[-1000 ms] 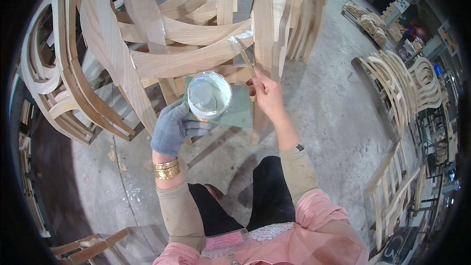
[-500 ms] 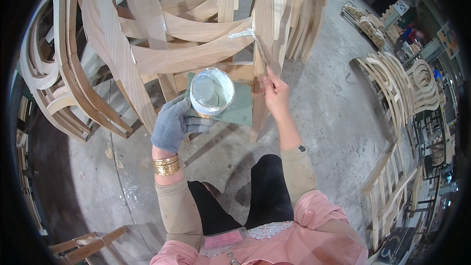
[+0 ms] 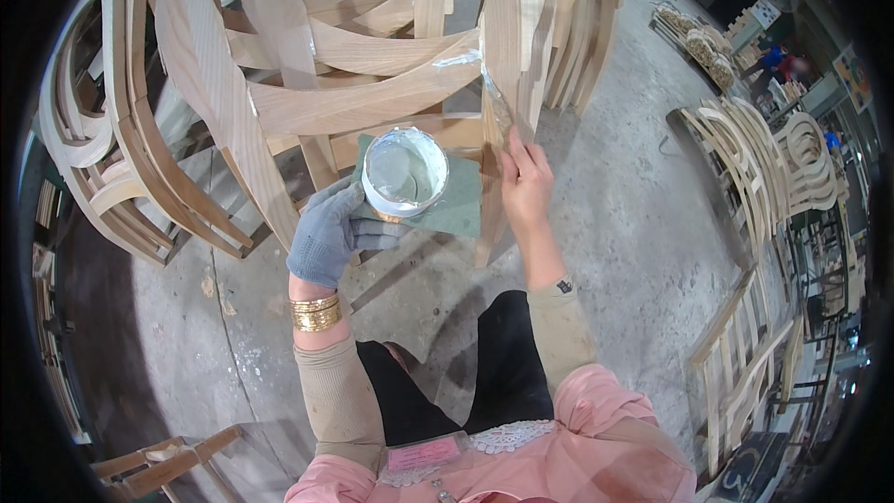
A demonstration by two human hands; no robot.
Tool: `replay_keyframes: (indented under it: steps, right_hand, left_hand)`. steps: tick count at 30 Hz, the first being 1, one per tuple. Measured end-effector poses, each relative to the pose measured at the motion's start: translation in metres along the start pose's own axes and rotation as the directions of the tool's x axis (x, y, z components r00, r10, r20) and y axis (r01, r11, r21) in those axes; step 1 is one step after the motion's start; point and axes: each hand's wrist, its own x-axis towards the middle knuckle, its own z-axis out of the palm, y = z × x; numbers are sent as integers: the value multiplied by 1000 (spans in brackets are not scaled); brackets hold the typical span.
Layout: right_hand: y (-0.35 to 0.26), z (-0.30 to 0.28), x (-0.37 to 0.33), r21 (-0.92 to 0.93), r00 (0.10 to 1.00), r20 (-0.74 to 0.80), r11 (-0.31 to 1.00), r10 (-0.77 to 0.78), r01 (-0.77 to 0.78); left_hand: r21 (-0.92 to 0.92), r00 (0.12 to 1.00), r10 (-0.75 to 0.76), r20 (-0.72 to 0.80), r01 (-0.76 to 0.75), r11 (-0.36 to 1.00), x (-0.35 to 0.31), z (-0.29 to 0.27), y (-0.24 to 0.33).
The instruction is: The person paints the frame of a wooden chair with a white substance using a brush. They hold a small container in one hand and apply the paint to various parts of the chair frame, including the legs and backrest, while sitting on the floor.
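My left hand [image 3: 328,235], in a grey glove, is closed around the side of a round tub [image 3: 406,177] of whitish paste. A flat green sheet [image 3: 456,210] lies behind and under the tub, its edge by my gloved fingers. Bare and pinched, my right hand [image 3: 528,188] grips a thin, stick-like applicator [image 3: 501,112] with white on its far end. That end is at the joint where a curved crosspiece [image 3: 363,102] meets an upright of the wooden chair frame [image 3: 507,28]. A white smear [image 3: 456,60] marks the crosspiece beside the joint.
More curved wooden frames [image 3: 116,112] stand at the left, others [image 3: 736,158] at the right. A low wooden piece [image 3: 177,466] sits at the lower left. Grey concrete floor [image 3: 624,251] runs between them. People are at work at the far right.
My right hand has shifted slightly down and right, the applicator's tip sliding a little down the joint. The tub in my left hand has moved very slightly right.
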Motion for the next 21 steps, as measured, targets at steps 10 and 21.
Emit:
replay_keyframes:
  steps: [10,21]
  right_hand:
    - [-4,-9,3,-20,1000,-1,1000,-8,8]
    - [-1,-22,8,1,992,114,998,54,-55]
  left_hand:
    - [-13,999,18,36,-17,1000,0,0,-1]
    - [17,1000,3,9,-3,1000,-1,1,-1]
